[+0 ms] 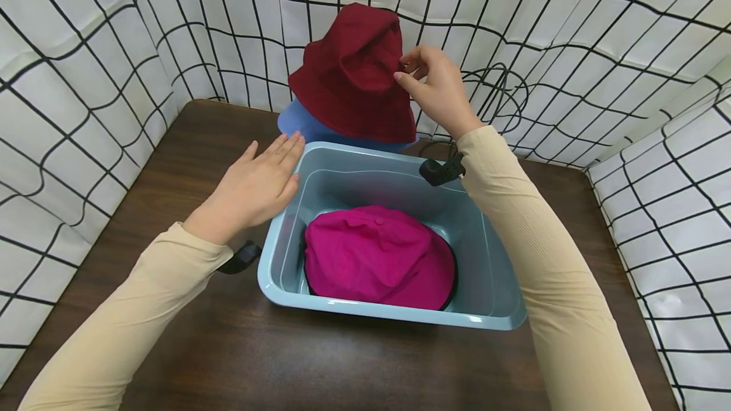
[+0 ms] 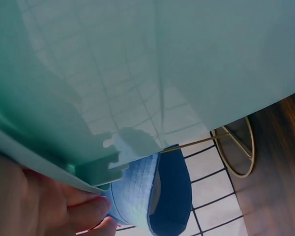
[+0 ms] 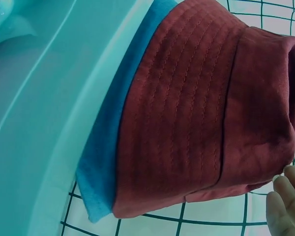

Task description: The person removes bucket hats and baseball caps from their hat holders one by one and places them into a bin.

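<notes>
A dark red bucket hat (image 1: 360, 75) sits over a blue hat (image 1: 299, 120) behind the basin. At the red hat's right side is my right hand (image 1: 436, 84), its thumb and fingers loosely bent and apart. In the right wrist view its fingertips (image 3: 280, 184) are by the crown; firm contact cannot be made out. My left hand (image 1: 257, 179) lies with straight fingers along the left rim of a light blue plastic basin (image 1: 394, 316). A magenta cap (image 1: 377, 255) with a dark edge lies inside the basin.
The basin stands on a dark brown wooden table (image 1: 354, 366). Black wire grid panels (image 1: 240, 24) backed with white sheeting surround it. Coiled black cable (image 1: 502, 91) hangs at the back right. A gold wire stand (image 2: 248, 152) shows in the left wrist view.
</notes>
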Available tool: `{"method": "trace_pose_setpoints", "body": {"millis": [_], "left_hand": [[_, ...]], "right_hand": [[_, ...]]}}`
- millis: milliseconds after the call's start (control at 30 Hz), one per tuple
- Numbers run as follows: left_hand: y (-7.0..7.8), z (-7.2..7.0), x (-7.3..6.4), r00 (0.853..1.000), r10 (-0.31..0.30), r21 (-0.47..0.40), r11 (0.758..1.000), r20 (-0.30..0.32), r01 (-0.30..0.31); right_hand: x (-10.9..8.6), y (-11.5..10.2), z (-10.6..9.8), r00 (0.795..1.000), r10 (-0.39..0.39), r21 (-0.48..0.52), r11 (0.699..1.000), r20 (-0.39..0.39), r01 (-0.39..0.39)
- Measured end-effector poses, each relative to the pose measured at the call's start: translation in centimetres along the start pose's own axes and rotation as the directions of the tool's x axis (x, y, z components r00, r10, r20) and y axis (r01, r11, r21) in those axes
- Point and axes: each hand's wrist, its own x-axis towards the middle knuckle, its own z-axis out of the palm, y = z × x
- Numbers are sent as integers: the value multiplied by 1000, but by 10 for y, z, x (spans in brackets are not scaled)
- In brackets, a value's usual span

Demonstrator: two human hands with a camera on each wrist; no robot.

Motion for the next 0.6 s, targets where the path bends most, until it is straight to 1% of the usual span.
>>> {"method": "trace_pose_setpoints", "body": {"millis": [333,600], "left_hand": [[-2,3,-1,1000,17,-39,999,-18,-18],[-3,5,-1,999,30,-45,998,-42,-32]], "right_hand": [[8,-6,7,1000,9,-52,999,-19,-10],[14,-6,10,1000,9,-72,997,-21,-11]]}}
